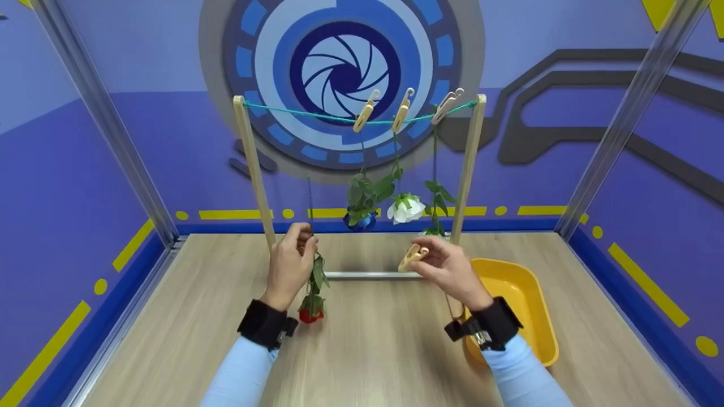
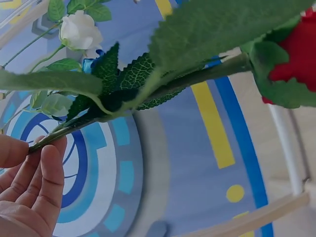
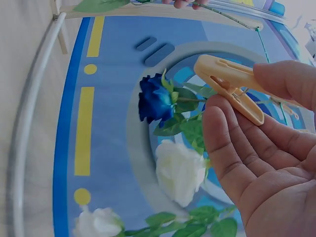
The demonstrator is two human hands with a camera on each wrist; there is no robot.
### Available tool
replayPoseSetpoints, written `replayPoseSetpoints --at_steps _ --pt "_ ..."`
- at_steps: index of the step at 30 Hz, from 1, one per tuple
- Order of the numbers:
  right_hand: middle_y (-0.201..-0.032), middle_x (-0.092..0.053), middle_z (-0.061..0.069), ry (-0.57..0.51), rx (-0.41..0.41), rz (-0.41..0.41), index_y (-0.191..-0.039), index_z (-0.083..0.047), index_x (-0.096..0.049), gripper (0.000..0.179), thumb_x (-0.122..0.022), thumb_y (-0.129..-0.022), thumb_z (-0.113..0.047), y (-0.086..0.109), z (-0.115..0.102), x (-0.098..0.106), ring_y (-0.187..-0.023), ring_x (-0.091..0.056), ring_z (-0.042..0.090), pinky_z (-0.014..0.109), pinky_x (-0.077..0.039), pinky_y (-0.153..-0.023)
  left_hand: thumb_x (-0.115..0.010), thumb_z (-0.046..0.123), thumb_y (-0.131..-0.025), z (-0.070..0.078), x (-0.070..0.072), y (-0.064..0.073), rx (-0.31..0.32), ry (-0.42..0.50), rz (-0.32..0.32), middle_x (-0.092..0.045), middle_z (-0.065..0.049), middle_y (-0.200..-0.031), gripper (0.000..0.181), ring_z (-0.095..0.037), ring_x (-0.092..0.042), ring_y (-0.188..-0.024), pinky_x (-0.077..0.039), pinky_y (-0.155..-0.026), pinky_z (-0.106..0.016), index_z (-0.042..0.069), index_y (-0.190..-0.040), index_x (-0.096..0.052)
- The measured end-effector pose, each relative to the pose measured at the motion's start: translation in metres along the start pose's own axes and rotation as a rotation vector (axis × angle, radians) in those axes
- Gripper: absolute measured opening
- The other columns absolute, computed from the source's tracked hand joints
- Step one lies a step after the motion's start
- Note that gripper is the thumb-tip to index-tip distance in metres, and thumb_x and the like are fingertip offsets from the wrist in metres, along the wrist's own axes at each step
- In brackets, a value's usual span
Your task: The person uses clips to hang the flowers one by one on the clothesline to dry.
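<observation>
My left hand pinches the stem of a red rose, which hangs head down with its stem rising above the fingers. In the left wrist view the thumb and fingertips meet on the green stem. My right hand holds a light wooden-coloured clothespin between thumb and fingers, below the line. On the green string, several clothespins hold flowers upside down: a blue rose, a white rose and another white rose, partly hidden behind my right hand in the head view.
Two wooden posts carry the string, with a metal bar between them low down. A yellow tray stands at the right, partly under my right wrist. Patterned panels enclose the wooden table at back and sides.
</observation>
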State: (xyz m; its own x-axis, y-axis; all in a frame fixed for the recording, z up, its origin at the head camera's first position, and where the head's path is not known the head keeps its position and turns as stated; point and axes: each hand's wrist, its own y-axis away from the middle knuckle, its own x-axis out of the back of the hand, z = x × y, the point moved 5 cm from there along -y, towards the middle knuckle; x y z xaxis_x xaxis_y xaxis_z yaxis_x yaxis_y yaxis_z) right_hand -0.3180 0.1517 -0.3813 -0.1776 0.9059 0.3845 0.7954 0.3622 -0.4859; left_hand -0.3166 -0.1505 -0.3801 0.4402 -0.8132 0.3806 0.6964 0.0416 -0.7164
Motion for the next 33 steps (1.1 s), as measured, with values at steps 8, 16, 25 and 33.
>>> replayPoseSetpoints --at_steps 8,16,25,33 --pt "-0.107 -0.073 0.020 0.060 0.085 -0.053 -0.125 0.008 -0.065 0.035 -0.075 -0.093 -0.002 -0.055 -0.028 -0.009 -0.089 -0.073 0.025 0.023 -0.059 -0.078 -0.065 0.000 -0.099 0.002 0.004 -0.027 -0.047 -0.050 -0.026 -0.070 -0.014 -0.089 0.013 -0.024 -0.069 -0.076 -0.057 -0.069 -0.037 -0.004 -0.112 -0.066" --pt "-0.100 -0.076 0.015 0.151 0.134 -0.095 -0.125 0.004 -0.067 0.033 -0.075 -0.095 -0.008 -0.110 -0.061 -0.020 -0.085 -0.074 0.025 0.024 -0.059 -0.073 -0.064 0.002 -0.101 0.000 0.004 -0.049 -0.031 -0.050 -0.035 -0.070 -0.017 -0.094 0.012 -0.028 -0.069 -0.081 -0.057 -0.075 -0.040 -0.003 -0.112 -0.064" --pt "-0.106 -0.075 0.016 0.168 0.170 -0.072 -0.127 0.004 -0.067 0.035 -0.075 -0.095 -0.007 -0.160 -0.102 -0.026 -0.092 -0.075 0.027 0.032 -0.060 -0.081 -0.062 0.006 -0.103 -0.005 0.003 -0.071 0.030 -0.037 -0.069 -0.071 -0.016 -0.095 0.011 -0.028 -0.068 -0.084 -0.055 -0.080 -0.039 0.000 -0.112 -0.062" --pt "-0.112 -0.074 0.016 0.217 0.231 -0.045 -0.131 0.004 -0.065 0.036 -0.072 -0.097 -0.008 -0.192 -0.132 -0.035 -0.098 -0.074 0.026 0.034 -0.060 -0.087 -0.061 0.005 -0.103 -0.004 0.003 -0.085 0.048 -0.032 -0.089 -0.070 -0.017 -0.096 0.009 -0.028 -0.068 -0.085 -0.056 -0.078 -0.039 -0.001 -0.110 -0.061"
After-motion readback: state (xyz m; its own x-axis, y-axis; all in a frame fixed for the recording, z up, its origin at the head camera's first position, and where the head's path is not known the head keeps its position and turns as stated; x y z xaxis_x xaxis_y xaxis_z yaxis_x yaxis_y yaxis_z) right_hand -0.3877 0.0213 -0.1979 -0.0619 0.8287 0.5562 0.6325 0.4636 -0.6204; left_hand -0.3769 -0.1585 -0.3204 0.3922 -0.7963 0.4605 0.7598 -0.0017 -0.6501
